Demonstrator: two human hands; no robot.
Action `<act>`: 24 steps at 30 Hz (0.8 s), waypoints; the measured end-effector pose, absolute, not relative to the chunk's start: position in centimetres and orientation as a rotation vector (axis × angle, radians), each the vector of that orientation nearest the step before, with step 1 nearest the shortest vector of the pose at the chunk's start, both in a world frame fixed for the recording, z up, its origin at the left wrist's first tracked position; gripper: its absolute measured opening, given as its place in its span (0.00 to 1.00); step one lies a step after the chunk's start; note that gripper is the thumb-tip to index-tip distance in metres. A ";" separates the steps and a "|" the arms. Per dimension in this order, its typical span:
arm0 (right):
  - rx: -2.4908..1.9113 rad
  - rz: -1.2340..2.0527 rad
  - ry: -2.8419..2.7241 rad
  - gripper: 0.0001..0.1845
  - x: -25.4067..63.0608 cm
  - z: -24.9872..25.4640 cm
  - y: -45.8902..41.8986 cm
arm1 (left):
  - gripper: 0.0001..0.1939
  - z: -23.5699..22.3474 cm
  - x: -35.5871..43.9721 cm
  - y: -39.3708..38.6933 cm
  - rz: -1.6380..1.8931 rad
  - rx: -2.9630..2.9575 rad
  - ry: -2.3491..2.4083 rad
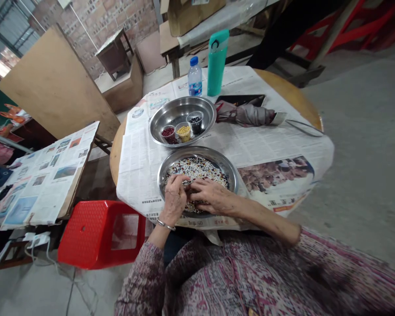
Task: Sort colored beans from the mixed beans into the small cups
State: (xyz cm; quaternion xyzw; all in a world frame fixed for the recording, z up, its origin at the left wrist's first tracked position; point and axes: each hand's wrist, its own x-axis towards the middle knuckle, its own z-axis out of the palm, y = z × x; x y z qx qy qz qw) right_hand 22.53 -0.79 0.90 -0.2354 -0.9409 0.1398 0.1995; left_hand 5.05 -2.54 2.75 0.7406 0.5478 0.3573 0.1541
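A steel basin (pixel 232 171) full of mixed beans (pixel 200 169) stands at the near edge of a round table covered in newspaper (pixel 266 145). My left hand (pixel 174 197) and my right hand (pixel 210 195) both rest in the beans at the basin's near side, fingertips meeting. Whether either pinches a bean is hidden. Behind it a second steel basin (pixel 174 109) holds three small cups: red beans (pixel 167 131), yellow beans (pixel 183 131) and black beans (pixel 195 120).
A water bottle (pixel 195 77), a teal flask (pixel 216 61), a dark tablet (pixel 240 99) and a folded umbrella (pixel 250 115) lie at the table's far side. A red plastic stool (pixel 95 232) stands left of me. A newspaper-covered board (pixel 42 180) lies further left.
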 end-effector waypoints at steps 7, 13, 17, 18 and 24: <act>-0.862 0.165 -2.582 0.09 21.4 0.7 1.6 | 0.16 3.1 5.0 -2.7 1.128 2.102 1.631; -1.294 -0.003 -2.422 0.10 23.2 1.1 2.2 | 0.13 2.8 5.1 -2.5 1.069 2.131 1.615; -1.278 0.046 -2.388 0.11 23.9 1.1 1.0 | 0.09 4.2 5.2 -3.2 0.808 2.325 1.610; -1.238 0.074 -2.389 0.13 24.0 1.0 0.8 | 0.09 4.8 5.2 -3.6 0.690 2.376 1.617; -1.066 0.272 -2.374 0.13 24.1 0.7 0.6 | 0.13 7.0 4.6 -6.3 0.064 2.424 1.671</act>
